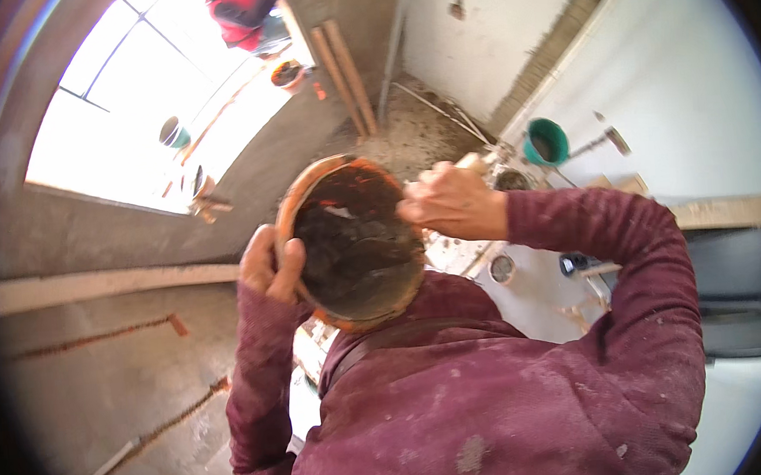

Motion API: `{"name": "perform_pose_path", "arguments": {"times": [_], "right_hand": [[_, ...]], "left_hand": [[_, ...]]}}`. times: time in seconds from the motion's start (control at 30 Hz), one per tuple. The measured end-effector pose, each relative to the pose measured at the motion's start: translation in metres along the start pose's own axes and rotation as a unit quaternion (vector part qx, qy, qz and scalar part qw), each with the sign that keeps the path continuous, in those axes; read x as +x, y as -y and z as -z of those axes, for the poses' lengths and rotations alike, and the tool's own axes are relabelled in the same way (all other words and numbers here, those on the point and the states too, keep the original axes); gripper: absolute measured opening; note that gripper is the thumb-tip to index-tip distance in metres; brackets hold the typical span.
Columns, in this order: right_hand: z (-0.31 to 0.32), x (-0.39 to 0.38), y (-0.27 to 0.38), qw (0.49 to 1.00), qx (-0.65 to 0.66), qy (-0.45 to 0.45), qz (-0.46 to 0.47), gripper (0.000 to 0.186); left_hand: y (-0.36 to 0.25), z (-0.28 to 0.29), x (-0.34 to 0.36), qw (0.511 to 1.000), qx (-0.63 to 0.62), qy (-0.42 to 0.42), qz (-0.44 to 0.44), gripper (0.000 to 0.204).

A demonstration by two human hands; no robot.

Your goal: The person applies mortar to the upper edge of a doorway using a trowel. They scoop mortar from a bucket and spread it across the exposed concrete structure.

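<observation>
An orange bucket point(351, 257) with dark, wet mortar-like material inside is held in front of my chest, tilted so that its inside faces me. My left hand point(269, 266) grips its left rim, thumb over the edge. My right hand point(448, 198) is closed at the bucket's upper right, fingers wrapped round a pale handle point(474, 164). The working end of that tool is hidden or too dark to make out. Both forearms are in maroon sleeves spotted with pale dust.
A bright barred window point(139, 65) has small buckets on its sill and a person in red point(241, 15) beyond. Planks point(344, 74) lean in the corner. A green bucket point(545, 140), pipes, boards point(719, 213) and smaller containers point(502, 268) lie around below and right.
</observation>
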State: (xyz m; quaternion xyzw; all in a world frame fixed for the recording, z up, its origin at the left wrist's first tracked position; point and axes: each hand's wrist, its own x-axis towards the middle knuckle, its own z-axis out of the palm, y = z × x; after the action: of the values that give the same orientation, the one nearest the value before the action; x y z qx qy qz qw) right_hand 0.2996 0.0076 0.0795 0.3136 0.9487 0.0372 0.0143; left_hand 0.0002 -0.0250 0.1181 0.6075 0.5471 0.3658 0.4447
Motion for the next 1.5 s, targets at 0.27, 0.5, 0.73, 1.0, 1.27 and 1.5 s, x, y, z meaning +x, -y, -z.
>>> {"name": "perform_pose_path", "arguments": {"times": [0.27, 0.5, 0.73, 1.0, 1.27, 1.5], "right_hand": [[0.001, -0.007, 0.013, 0.975, 0.218, 0.03, -0.024, 0.016], [-0.003, -0.048, 0.004, 0.913, 0.399, -0.026, -0.082, 0.041], [0.052, -0.055, -0.03, 0.907, 0.361, -0.123, -0.176, 0.036], [0.19, -0.012, -0.11, 0.9, 0.236, -0.361, -0.061, 0.027], [0.33, -0.035, -0.152, 0.882, -0.002, -0.468, -0.06, 0.021], [0.364, -0.026, -0.184, 0.864, 0.262, -0.429, 0.025, 0.032]], "left_hand": [[-0.014, 0.004, 0.001, 0.997, -0.04, 0.044, 0.057, 0.027], [0.007, 0.009, -0.029, 0.998, -0.041, -0.048, 0.005, 0.028], [0.027, 0.019, -0.015, 0.896, 0.303, -0.089, -0.312, 0.012], [0.032, 0.001, -0.027, 0.938, 0.191, -0.19, -0.219, 0.006], [0.034, -0.012, -0.034, 0.947, 0.101, -0.248, -0.178, 0.023], [-0.009, -0.035, -0.028, 0.963, 0.026, -0.253, -0.091, 0.027]]}}
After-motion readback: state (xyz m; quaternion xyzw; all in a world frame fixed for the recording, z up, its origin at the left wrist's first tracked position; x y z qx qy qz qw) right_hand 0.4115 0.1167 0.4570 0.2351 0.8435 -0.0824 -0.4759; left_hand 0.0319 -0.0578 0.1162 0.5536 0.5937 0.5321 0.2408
